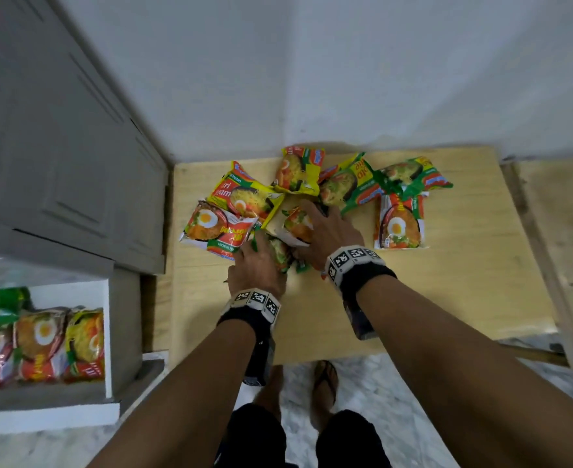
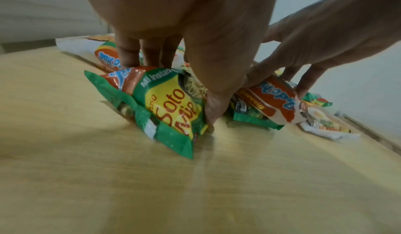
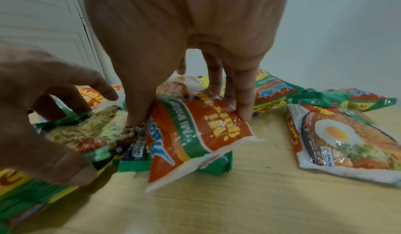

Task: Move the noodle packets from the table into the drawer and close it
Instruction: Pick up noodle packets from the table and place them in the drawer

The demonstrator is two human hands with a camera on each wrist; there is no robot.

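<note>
Glossy plastic packets (image 1: 399, 224), smooth wooden table (image 1: 447, 292)

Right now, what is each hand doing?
Left hand: fingers gripping the green Soto Mie packet on the table.
Right hand: fingers gripping the red-and-white packet.

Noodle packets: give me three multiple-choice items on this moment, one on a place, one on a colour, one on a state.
1. Where is the drawer relative to the table?
A. to its left, lower down
B. on top of it
C. behind it, against the wall

2. What is the main colour of the Soto Mie packet under the left hand?
A. blue
B. green
C. black

3. What state is the drawer in?
A. shut
B. open, with packets inside
C. open, with nothing inside

Answers:
1 A, the head view shows it low at the left.
2 B, the left wrist view shows green wrapping.
3 B, packets lie in a row inside it.
</note>
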